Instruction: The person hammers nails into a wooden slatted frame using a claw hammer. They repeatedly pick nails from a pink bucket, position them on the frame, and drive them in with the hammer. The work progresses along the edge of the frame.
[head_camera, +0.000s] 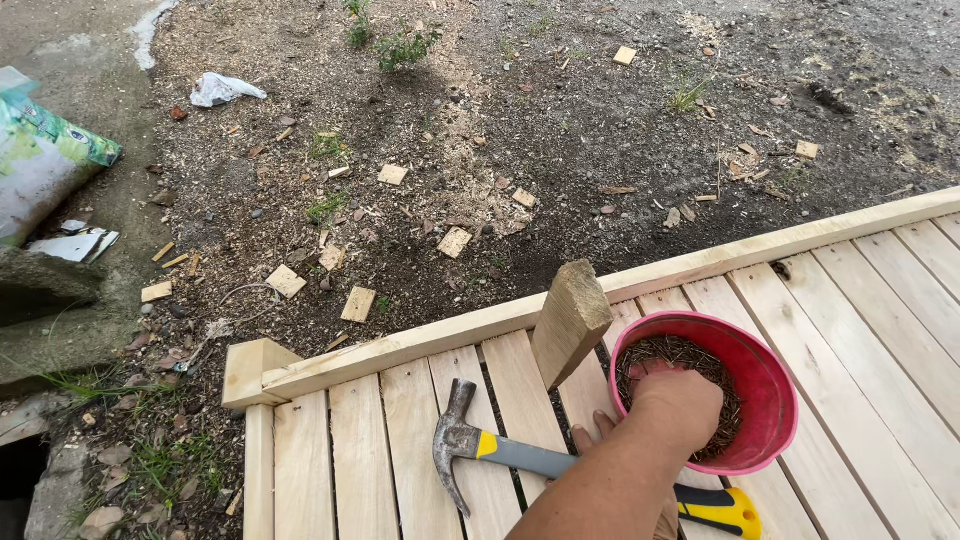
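A slatted platform of pale wooden boards (400, 440) was seen filling the lower right of the view, edged by a long rail and set on bare ground (560, 120) strewn with sawdust and small wood offcuts. A printed sack (45, 160) was seen lying at the far left of the ground, well apart from the platform. On the slats a red bucket (775, 385) was stood, filled with small dark nails (680, 355). Just beside the bucket, to its left, a short wooden block (568, 320) was held tilted, its lower end hidden; fingertips (585, 432) were glimpsed below it, though which hand they belonged to could not be told. A claw hammer (470, 445) with a grey and yellow handle was laid flat across the slats, its handle passing under the forearm. One hand (680, 400) was plunged into the nails, its fingers buried, so that their spread could not be told.
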